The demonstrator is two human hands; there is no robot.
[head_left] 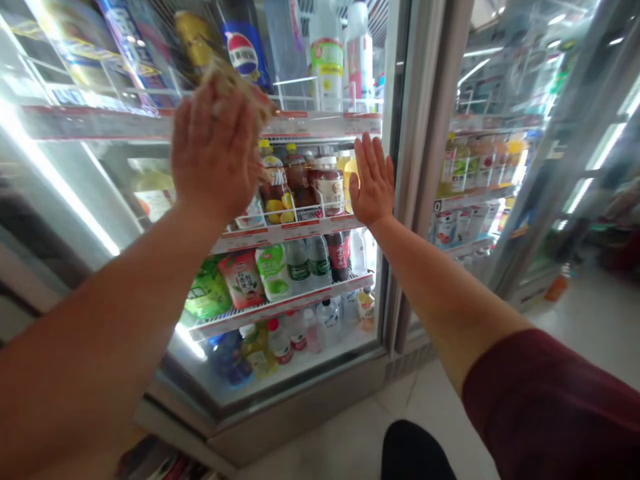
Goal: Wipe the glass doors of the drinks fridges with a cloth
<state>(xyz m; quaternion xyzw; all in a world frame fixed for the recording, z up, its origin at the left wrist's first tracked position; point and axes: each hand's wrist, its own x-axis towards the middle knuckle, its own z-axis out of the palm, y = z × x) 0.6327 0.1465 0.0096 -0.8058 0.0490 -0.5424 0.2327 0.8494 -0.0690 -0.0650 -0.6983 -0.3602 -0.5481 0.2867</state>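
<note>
My left hand [215, 150] presses a tan cloth [237, 77] against the glass door of a drinks fridge [305, 403]. The cloth is crumpled and blurred, and part of it is hidden beneath the fingers. Further right, my right hand [373, 180] rests flat near the door's right edge, fingers outstretched and holding nothing. Behind the glass, a large cola bottle with a blue label [243, 50] stands on the top shelf near the cloth. Between the hands, brown drink bottles [327, 183] fill the shelf below.
A metal door frame [425, 120] runs upright beside my right hand. Beyond it stands another fridge section with juice bottles [460, 163]. Tiled floor [325, 440] lies below, with my dark-clad knee [417, 453] over it. Packaged goods [160, 460] sit at the lower left.
</note>
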